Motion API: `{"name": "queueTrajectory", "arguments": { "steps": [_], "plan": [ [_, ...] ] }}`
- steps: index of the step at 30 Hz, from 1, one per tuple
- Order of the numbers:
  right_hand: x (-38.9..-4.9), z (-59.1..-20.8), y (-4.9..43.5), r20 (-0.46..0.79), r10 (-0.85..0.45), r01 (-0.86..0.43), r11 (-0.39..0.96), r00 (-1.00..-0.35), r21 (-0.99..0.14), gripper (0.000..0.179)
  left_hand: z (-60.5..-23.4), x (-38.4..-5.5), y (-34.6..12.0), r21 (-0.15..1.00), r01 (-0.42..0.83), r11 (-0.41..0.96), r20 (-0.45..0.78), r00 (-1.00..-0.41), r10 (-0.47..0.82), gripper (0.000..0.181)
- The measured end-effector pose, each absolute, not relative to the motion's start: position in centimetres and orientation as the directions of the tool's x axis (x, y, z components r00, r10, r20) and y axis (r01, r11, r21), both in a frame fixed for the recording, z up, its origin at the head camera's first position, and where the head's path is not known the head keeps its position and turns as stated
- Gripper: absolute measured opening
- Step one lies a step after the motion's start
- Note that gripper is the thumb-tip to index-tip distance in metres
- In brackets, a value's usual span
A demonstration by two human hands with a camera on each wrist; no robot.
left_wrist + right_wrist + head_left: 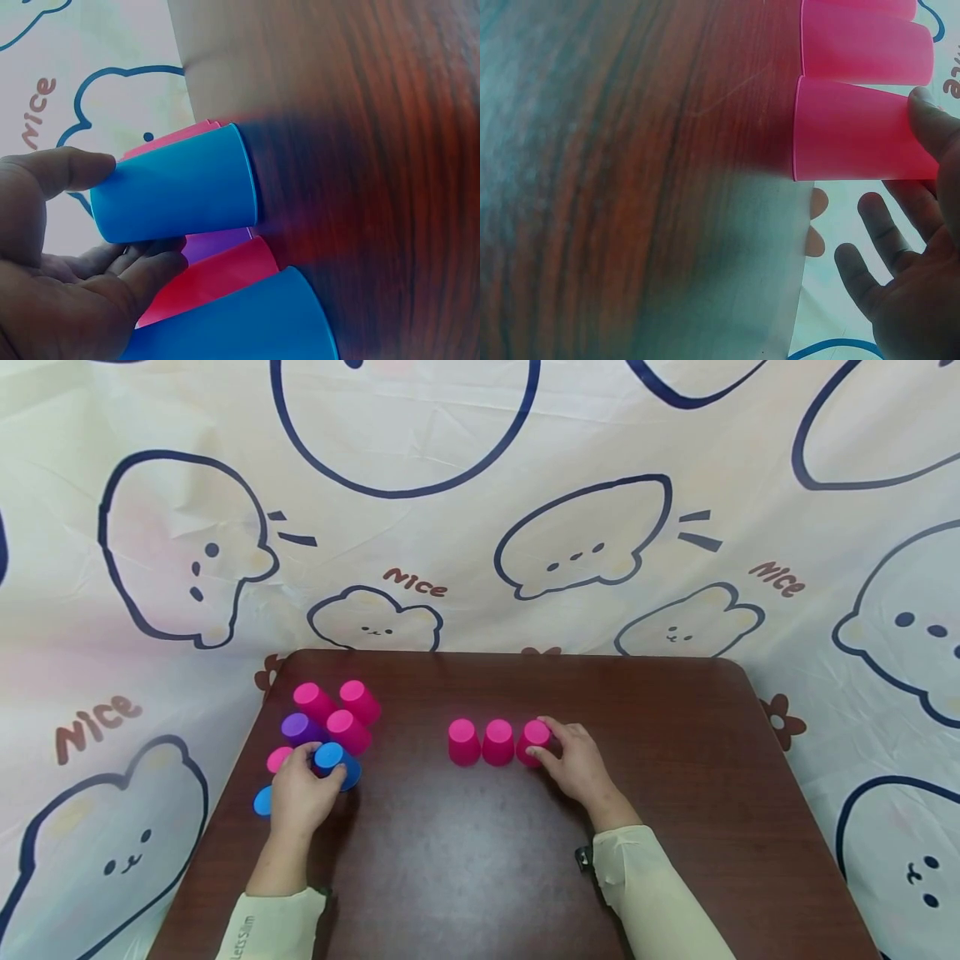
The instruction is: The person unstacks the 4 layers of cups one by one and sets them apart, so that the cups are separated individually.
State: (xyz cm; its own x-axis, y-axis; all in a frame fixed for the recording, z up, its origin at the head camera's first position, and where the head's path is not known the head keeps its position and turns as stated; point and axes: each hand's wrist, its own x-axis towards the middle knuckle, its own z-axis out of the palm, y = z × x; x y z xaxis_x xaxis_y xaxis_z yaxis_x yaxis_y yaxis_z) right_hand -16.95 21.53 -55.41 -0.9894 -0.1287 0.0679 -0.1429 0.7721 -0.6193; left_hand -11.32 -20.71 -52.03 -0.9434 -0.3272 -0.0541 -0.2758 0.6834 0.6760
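Note:
My left hand (303, 793) grips a blue cup (176, 184) near its base, thumb on one side and fingers on the other. The cup is upside down, among the group on the table's left. At the middle, three pink cups stand upside down in a row. My right hand (581, 764) holds the rightmost pink cup (862, 131) between thumb and fingers, its other fingers spread. That cup's rim sits at the table, close beside the middle pink cup (498, 743). The leftmost pink cup (464, 743) stands at the row's end.
Around the left hand stand several pink cups (359, 702), a purple cup (302, 728) and another blue cup (262, 802), partly hidden by the hand. The brown table (465, 852) meets a patterned cloth (465, 543) behind and at the sides.

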Motion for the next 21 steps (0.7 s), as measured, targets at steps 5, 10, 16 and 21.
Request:
{"name": "queueTrajectory", "arguments": {
  "steps": [5, 10, 16, 21],
  "plan": [
    [-16.99, -55.4, 21.5, 0.056, -0.12, -0.129, 0.774, -0.991, -0.619, 0.065, -52.04, -11.4, -20.68, 0.681, -0.281, 0.676, -0.066, -0.943, -0.326, 0.066],
    [-16.97, -55.47, 21.48, 0.064, -0.125, -0.138, 0.773, -0.99, -0.62, 0.064, -51.93, -11.43, -20.65, 0.681, -0.293, 0.671, -0.082, -0.941, -0.327, 0.07],
    [-16.97, -55.53, 21.53, 0.067, -0.131, -0.144, 0.772, -0.989, -0.619, 0.065, -51.88, -11.43, -20.6, 0.679, -0.307, 0.667, -0.098, -0.938, -0.332, 0.071],
    [-17.01, -55.55, 21.59, 0.059, -0.131, -0.139, 0.771, -0.99, -0.622, 0.065, -51.9, -11.45, -20.59, 0.683, -0.3, 0.666, -0.089, -0.939, -0.332, 0.071]
  ]
}}
